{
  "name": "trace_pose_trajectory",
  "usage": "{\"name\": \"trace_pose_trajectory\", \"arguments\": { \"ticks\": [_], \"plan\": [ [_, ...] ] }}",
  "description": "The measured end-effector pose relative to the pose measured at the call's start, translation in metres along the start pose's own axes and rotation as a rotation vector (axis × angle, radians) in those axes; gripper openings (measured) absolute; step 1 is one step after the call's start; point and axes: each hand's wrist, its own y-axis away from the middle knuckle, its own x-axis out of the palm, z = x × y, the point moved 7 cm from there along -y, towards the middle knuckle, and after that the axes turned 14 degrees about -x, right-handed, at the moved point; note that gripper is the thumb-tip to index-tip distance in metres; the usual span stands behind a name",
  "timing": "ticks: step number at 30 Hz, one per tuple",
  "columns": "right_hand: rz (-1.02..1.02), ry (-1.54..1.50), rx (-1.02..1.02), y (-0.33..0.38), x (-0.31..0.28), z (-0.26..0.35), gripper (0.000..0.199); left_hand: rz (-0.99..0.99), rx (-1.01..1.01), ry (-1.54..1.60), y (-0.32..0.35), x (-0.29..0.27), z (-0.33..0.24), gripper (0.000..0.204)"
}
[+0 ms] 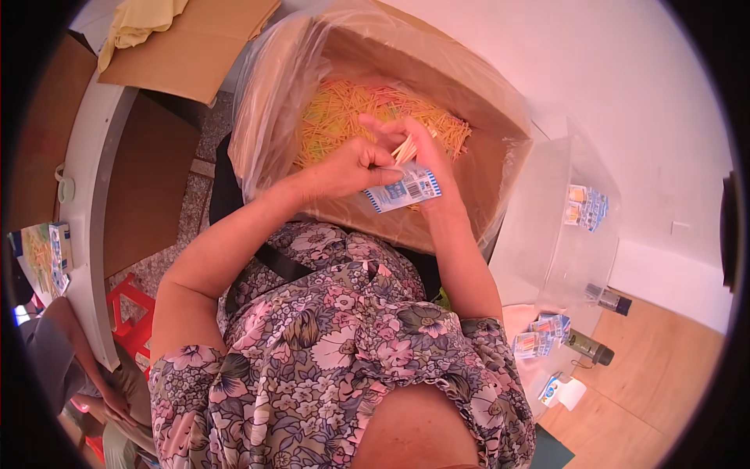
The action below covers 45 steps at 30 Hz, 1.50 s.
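My left hand [355, 166] and my right hand [418, 148] meet over a cardboard box [437, 74] lined with clear plastic. The box holds a heap of thin yellow and orange sticks [351, 109]. My right hand grips a small blue-and-white paper packet [402, 190] and has a small bundle of pale sticks [404, 148] at its fingers. My left hand pinches the same bundle at the packet's mouth.
A clear plastic tub [547, 234] to the right holds a few filled packets [587, 205]. More packets [541, 334] and two dark small bottles [591, 346] lie on the wooden floor. Flat cardboard [187, 47] lies at upper left. Another person [94, 383] sits at lower left by a red stool [133, 313].
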Motion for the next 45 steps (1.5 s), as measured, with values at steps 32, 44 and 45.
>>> {"name": "trace_pose_trajectory", "arguments": {
  "ticks": [32, 44, 45],
  "plan": [
    [0.302, 1.704, -0.16, 0.069, -0.102, 0.002, 0.032, -0.355, 0.347, 0.109, 0.004, -0.006, 0.009, 0.019],
    [0.137, 0.887, -0.332, 0.079, 0.023, 0.065, 0.017, -0.594, 0.28, 0.245, 0.051, -0.042, -0.02, 0.013],
    [0.227, 0.949, -0.412, 0.081, 0.046, 0.074, 0.016, -0.543, 0.288, 0.244, 0.05, -0.041, -0.023, 0.013]
  ]
}}
